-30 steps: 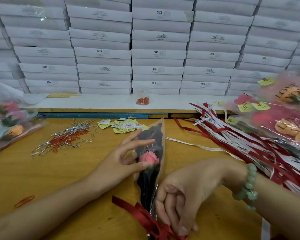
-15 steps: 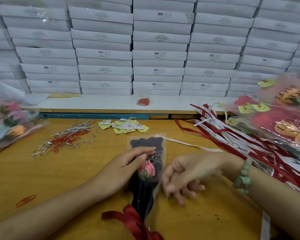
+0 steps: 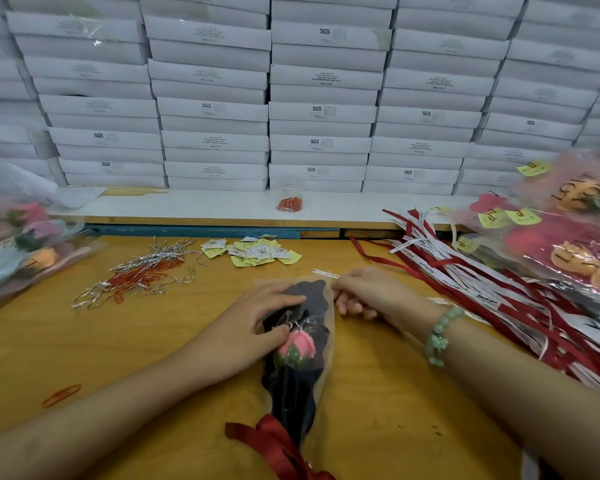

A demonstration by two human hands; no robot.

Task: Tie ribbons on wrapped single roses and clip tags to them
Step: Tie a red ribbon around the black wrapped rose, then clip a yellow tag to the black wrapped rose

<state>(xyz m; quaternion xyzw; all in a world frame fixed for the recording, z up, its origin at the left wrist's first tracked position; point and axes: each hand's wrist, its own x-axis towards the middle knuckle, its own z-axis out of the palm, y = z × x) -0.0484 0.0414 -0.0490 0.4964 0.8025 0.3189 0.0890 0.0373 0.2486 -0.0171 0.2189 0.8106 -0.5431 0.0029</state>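
A single pink rose bud (image 3: 297, 348) in black paper and a clear sleeve (image 3: 328, 341) lies flat on the wooden table, top pointing away from me. A red ribbon (image 3: 274, 445) is tied round its lower end. My left hand (image 3: 253, 327) rests on the upper part of the wrap, fingers stretched across it and thumb beside the bud. My right hand (image 3: 364, 292) sits at the sleeve's upper right edge, its curled fingers pinching that edge. Yellow and white tags (image 3: 257, 252) lie in a small heap beyond the rose.
Silver ties and red paper clips (image 3: 142, 275) are scattered at the left, with one clip (image 3: 61, 394) nearer me. Red and white ribbons (image 3: 465, 282) and wrapped roses (image 3: 568, 244) fill the right side. More roses (image 3: 21, 237) lie far left. White boxes (image 3: 323, 112) are stacked behind.
The rose went from tilted on edge to lying flat. My right hand left the ribbon end and moved up to the sleeve's top right edge. My left hand settled onto the wrap.
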